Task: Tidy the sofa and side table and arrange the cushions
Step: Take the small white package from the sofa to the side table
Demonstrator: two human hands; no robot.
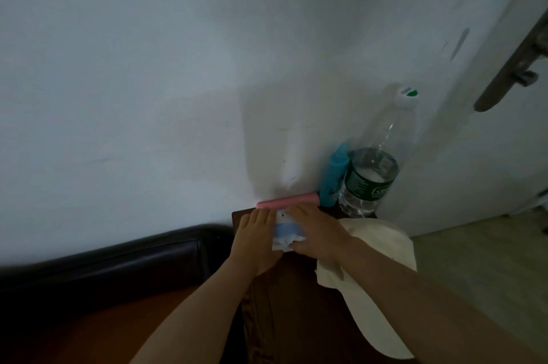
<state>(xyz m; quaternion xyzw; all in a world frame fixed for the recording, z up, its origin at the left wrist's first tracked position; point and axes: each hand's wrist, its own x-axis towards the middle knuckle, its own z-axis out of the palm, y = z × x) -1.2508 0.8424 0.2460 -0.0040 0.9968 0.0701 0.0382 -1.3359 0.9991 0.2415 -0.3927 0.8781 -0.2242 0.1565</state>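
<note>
With our left hand (257, 240) and right hand (315, 233) gripping the tissue pack (287, 234), a careless elbow could topple the water bottle (374, 168).

Dim, soft-focus wide-angle view, edges bowed.

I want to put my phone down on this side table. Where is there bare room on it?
The near part of the side table looks bare, between the sofa edge and the cream cloth. The far end is crowded: pink bar, blue tube and water bottle line the wall, and both hands hold a tissue pack.
</note>
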